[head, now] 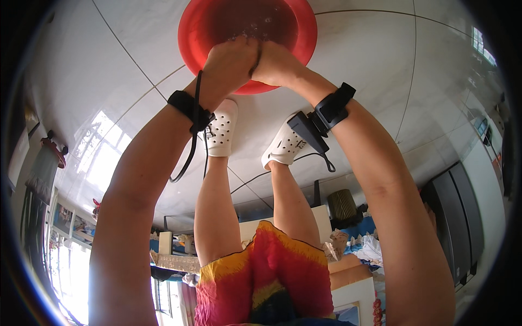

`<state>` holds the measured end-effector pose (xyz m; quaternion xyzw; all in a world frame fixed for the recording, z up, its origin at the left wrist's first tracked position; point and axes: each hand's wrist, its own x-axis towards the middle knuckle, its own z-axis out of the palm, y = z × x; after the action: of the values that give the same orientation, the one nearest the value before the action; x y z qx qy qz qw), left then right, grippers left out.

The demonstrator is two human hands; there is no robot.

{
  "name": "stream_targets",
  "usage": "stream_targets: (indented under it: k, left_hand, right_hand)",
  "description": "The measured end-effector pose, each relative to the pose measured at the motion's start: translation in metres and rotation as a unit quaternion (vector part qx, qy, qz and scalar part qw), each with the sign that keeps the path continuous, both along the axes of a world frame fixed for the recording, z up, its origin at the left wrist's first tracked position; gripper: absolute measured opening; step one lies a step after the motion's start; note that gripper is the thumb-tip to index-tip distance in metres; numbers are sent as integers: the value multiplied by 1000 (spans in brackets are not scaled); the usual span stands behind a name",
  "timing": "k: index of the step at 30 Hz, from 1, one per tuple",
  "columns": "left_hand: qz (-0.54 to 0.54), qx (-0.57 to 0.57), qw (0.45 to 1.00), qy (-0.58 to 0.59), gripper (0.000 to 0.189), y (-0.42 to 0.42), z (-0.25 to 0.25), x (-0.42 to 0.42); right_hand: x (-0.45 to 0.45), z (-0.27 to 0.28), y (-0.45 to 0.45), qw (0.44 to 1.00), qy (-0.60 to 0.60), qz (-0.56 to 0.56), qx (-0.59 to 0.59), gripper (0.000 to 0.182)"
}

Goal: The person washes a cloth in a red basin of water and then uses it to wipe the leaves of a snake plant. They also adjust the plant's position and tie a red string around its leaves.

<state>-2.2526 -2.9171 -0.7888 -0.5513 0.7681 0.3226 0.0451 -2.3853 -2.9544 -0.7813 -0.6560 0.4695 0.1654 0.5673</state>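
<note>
A round red plastic basin (185, 32) stands on the floor in front of my feet, with dark water (261, 20) and some bubbles in it. My left hand (234, 61) is over the basin's near side, its knuckles at the water. Close against it, my right hand (277, 63) is bent inward over the same rim. Between the two hands shows a narrow dark strip (257, 61), perhaps wet cloth; I cannot tell. The fingers of both hands are mostly hidden under the knuckles and in the basin.
Black straps with devices circle my left wrist (189, 108) and right wrist (331, 110); cables hang from them. White perforated clogs (222, 126) are on my feet, close behind the basin. Pale glossy tiles (359, 53) cover the floor. A dark grey cabinet (452, 224) stands at the right.
</note>
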Motion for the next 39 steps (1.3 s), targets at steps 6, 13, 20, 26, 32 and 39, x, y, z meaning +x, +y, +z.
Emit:
stream_targets:
  k: [6, 13, 20, 26, 32, 39]
  left_hand:
    - [35, 95, 994, -29, 26, -4, -3, -4]
    - [84, 122, 989, 9, 20, -7, 8, -6]
    - [125, 150, 976, 99, 18, -8, 61, 3]
    - [167, 181, 962, 121, 14, -11, 103, 11]
    - [201, 180, 953, 142, 13, -16, 155, 11]
    - [232, 196, 937, 175, 15, -20, 201, 9]
  right_hand:
    - [3, -11, 13, 992, 56, -2, -110, 25]
    - [5, 6, 9, 981, 84, 43, -171, 21]
    - [7, 55, 5, 979, 47, 80, -184, 23]
    - [12, 103, 2, 968, 28, 67, -240, 16]
    - [15, 162, -12, 960, 46, 109, -256, 10]
    - [13, 199, -15, 953, 34, 133, -271, 12]
